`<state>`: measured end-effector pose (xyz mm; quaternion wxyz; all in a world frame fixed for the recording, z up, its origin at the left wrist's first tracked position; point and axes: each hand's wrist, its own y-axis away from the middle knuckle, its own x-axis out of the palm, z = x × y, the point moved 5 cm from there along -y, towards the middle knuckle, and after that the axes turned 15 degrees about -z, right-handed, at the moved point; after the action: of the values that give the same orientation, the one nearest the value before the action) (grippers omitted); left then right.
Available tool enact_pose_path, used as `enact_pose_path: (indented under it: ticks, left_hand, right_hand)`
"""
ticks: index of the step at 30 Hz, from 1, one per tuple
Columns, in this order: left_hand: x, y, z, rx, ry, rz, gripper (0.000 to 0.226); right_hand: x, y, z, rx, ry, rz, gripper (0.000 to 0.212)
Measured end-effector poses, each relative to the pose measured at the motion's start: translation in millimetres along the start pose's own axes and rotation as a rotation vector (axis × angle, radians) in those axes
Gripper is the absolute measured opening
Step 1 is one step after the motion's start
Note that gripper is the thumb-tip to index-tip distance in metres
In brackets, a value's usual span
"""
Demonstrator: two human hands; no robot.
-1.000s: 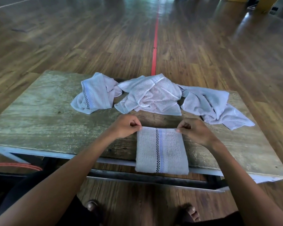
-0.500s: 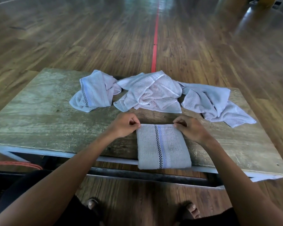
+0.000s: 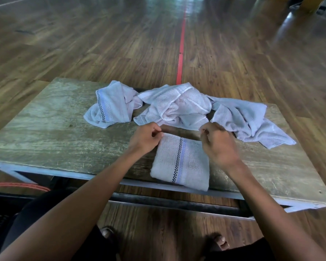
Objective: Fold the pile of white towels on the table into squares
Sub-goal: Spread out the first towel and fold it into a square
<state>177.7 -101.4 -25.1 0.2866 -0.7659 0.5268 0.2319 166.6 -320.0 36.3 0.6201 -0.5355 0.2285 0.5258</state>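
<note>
Terry cloth sits pinched in the left hand at the folded towel's far left corner; the right hand hovers curled above its far right corner, grip unclear. This towel overhangs the surface's near edge; three crumpled towels line the far edge.

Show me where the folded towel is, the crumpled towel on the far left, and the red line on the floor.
folded towel (image 3: 181,162), head view, middle of its top face beside the checkered stripe.
crumpled towel on the far left (image 3: 111,108), head view, its striped band.
red line (image 3: 181,53), head view, midway along the strip.
</note>
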Motion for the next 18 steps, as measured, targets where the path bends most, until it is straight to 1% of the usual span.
enact_pose_path:
  ticks: [1, 2, 4, 5, 7, 10, 12, 16, 18]
  left_hand:
    - [-3.9, 1.4, 0.9, -0.023, 0.015, -0.014, 0.01]
    - [-7.9, 3.7, 0.1, -0.037, 0.025, -0.027, 0.012]
    - [-16.0, 12.2, -3.3, -0.056, 0.011, -0.03, 0.017]
    - [-19.4, 18.7, -4.4, -0.072, 0.006, -0.015, 0.019]
    - [-25.9, 34.0, -4.5, -0.122, 0.013, 0.029, 0.025]
    - [-34.5, 60.1, -3.3, -0.197, -0.014, 0.101, 0.031]
    - [-36.1, 79.7, -1.0, -0.288, 0.08, 0.13, 0.028]
    - [-32.9, 118.7, 3.6, -0.418, 0.297, 0.087, 0.023]
    - [-26.1, 135.9, 1.7, -0.433, 0.377, 0.1, 0.021]
  right_hand:
    - [0.2, 12.3, 10.7, -0.015, 0.056, 0.112, 0.029]
    - [3.8, 26.1, 18.1, -0.015, 0.104, 0.229, 0.044]
    - [15.3, 50.0, 27.4, -0.003, 0.126, 0.378, 0.074]
    - [23.6, 57.7, 29.0, 0.006, 0.111, 0.413, 0.086]
    - [40.7, 62.5, 25.3, 0.014, 0.089, 0.431, 0.1]
    - [56.0, 52.2, 15.0, -0.093, 0.11, 0.451, 0.113]
    - [56.7, 42.3, 8.1, -0.159, 0.071, 0.497, 0.116]
    - [48.1, 30.8, 9.8, -0.151, 0.026, 0.455, 0.096]
    - [50.7, 33.2, 18.2, -0.16, 0.026, 0.447, 0.093]
